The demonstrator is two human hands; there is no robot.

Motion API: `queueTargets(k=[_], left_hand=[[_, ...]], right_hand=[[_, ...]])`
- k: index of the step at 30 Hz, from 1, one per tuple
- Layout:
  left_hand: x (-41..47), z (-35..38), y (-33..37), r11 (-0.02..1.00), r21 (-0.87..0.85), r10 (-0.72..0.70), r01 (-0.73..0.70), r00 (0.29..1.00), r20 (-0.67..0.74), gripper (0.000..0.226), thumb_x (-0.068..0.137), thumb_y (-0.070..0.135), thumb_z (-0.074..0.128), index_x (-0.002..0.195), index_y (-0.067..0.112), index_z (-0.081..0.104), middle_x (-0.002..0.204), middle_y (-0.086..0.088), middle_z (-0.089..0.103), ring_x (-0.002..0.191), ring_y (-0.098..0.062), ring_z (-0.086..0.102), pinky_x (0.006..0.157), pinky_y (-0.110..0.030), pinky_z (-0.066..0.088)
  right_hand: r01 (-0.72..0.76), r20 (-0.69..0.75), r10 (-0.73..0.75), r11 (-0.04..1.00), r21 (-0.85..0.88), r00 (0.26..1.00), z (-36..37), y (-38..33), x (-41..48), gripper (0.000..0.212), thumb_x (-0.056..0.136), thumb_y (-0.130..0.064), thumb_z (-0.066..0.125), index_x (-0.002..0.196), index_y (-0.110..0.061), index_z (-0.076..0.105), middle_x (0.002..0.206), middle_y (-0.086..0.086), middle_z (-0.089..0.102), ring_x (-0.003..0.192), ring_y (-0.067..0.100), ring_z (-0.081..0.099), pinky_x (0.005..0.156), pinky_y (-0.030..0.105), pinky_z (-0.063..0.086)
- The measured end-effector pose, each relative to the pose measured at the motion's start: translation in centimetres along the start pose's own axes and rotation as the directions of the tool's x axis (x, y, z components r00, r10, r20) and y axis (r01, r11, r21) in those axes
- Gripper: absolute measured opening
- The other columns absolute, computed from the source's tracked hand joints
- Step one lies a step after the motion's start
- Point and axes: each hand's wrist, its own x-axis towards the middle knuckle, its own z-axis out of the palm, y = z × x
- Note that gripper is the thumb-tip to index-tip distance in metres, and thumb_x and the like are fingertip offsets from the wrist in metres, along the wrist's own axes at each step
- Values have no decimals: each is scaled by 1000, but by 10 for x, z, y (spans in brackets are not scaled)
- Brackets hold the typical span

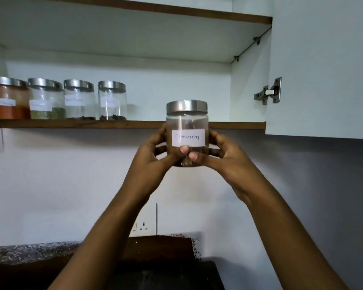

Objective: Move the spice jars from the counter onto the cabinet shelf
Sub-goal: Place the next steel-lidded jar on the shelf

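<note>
A clear jar with a steel lid and a white label reading "Cinnamon" point(187, 124) is held upright in the air, just in front of the cabinet shelf's wooden front edge point(235, 125). My left hand point(153, 158) grips its left side and my right hand point(222, 155) grips its right side, both thumbs on the front below the label. Several labelled jars stand in a row on the left of the shelf: one with red powder point(7, 98), one with green herbs point(46, 99), one with peppercorns point(79, 99) and one marked cloves point(112, 100).
The shelf right of the cloves jar is bare up to the cabinet side wall point(247, 80). An open cabinet door point(323, 70) with a hinge point(268, 92) hangs at the right. Below are a wall socket point(144, 223) and a speckled counter point(29, 253).
</note>
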Motion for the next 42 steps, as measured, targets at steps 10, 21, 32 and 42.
queueTargets(k=[10,21,32,42], left_hand=[[106,-44,26,987,158,10,2,997,-77,58,83,24,70,135,16,46,121,-4,66,107,-18,64,96,-32,49],[157,-80,2,891,373,-249,259,966,-74,49,84,19,71,128,9,51,116,-10,66,97,-21,62,82,-32,48],[178,-85,-5,799,493,-298,343,939,-169,35,85,22,70,114,6,59,101,-12,67,89,-25,62,79,-33,52],[189,-85,-24,711,626,-211,320,946,-245,40,87,28,66,117,2,60,100,-13,65,89,-24,59,73,-29,42]], right_hand=[[51,45,-49,998,-43,998,21,-34,123,69,72,-22,79,133,-14,48,130,0,58,118,15,55,103,31,43],[-146,112,162,979,-143,980,66,-17,188,60,70,-10,80,122,-6,51,119,12,63,109,28,61,99,41,48],[-254,225,305,939,-231,925,82,-17,221,47,79,-2,71,123,1,54,106,8,59,100,18,54,92,34,45],[-200,170,254,938,-283,952,88,2,240,50,73,-14,79,117,-4,57,121,13,62,114,28,58,97,38,45]])
